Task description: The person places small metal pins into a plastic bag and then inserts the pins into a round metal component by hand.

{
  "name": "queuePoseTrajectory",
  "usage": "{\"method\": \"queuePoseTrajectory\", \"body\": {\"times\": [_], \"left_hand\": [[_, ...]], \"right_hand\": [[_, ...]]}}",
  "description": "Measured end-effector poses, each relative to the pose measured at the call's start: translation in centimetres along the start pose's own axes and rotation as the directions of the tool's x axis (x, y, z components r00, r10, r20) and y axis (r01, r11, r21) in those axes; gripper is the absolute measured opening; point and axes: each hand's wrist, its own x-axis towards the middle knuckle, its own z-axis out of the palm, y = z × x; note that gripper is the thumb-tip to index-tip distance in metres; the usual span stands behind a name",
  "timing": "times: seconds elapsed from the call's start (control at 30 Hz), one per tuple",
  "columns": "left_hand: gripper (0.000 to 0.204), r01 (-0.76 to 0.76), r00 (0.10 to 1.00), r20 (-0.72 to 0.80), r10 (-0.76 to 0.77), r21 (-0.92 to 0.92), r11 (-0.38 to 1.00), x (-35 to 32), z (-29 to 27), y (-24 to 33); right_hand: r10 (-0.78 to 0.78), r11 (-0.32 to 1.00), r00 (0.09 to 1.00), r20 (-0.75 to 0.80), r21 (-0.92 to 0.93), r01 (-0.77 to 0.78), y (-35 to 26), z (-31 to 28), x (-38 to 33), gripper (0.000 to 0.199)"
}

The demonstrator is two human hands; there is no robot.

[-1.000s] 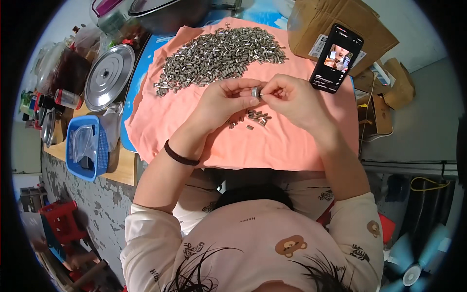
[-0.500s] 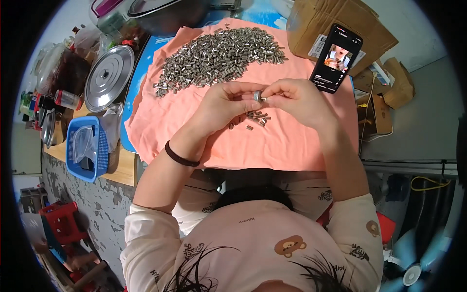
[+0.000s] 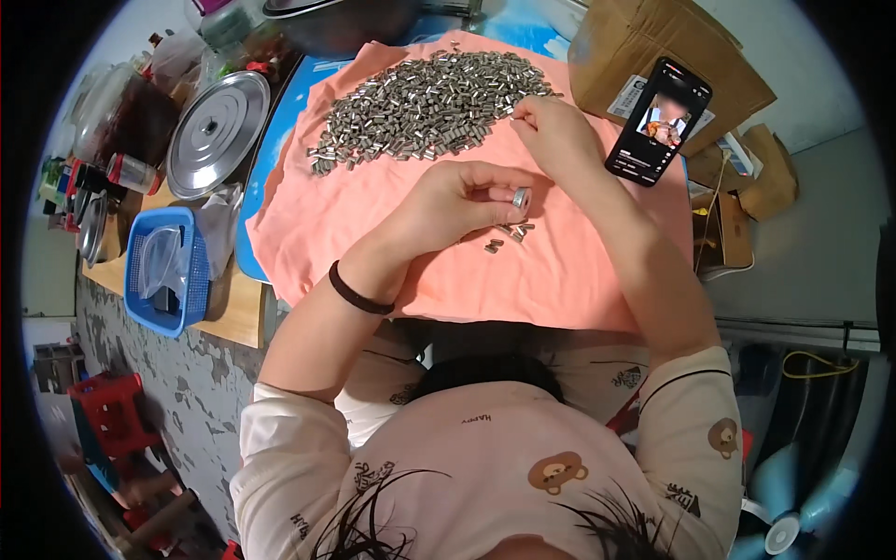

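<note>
My left hand (image 3: 467,198) pinches a small silvery metal ring (image 3: 521,198) between thumb and fingers, with its round opening facing right. Just below it, several short metal cylinders (image 3: 518,231) lie loose on the pink cloth (image 3: 579,280). A large heap of the same metal cylinders (image 3: 420,107) covers the cloth's far part. At the heap's right edge is my right hand (image 3: 558,135), its thumb and fingers drawn together. What sits between those fingertips, if anything, is too small to make out.
A smartphone (image 3: 659,121) leans against a cardboard box (image 3: 667,56) at the far right. To the left stand a round metal lid (image 3: 217,135) and a blue plastic basket (image 3: 168,322). A fan (image 3: 782,534) is at the lower right.
My right hand has left the ring and moved up and away to the heap's right edge. The left hand, still holding the ring, has shifted slightly right, turning the opening into view.
</note>
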Motion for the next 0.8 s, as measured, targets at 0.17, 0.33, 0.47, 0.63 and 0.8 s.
{"method": "queuePoseTrajectory", "body": {"times": [0.17, 0.33, 0.47, 0.63, 0.8], "left_hand": [[0.029, 0.038, 0.998, -0.043, -0.040, -0.039, 0.998, 0.0, -0.3, 0.1], [0.027, 0.043, 0.994, -0.102, -0.048, -0.051, 0.998, 0.1, -0.6, 0.2], [0.030, -0.067, 0.993, -0.111, 0.039, -0.260, 0.963, 0.1, -0.6, 0.3], [0.031, -0.078, 0.987, -0.158, 0.036, -0.269, 0.960, 0.5, -0.1, -0.3], [0.031, -0.021, 0.987, -0.159, 0.001, -0.125, 0.992, 0.2, -0.4, -0.3]], "right_hand": [[-0.105, 0.983, 0.994, 0.026, -0.151, 0.108, -0.4, -0.4, -0.4, 0.013], [0.005, 0.992, 1.000, 0.024, 0.126, -0.008, -1.4, -2.5, -3.0, 0.008], [0.002, 0.705, 0.975, 0.224, 0.691, -0.161, -1.4, -3.0, -5.0, 0.007], [0.018, 0.687, 0.982, 0.186, 0.711, -0.147, -1.7, -2.5, -5.6, 0.008], [-0.007, 0.812, 0.992, 0.129, 0.580, -0.070, -3.0, -3.1, -6.0, 0.008]]}}
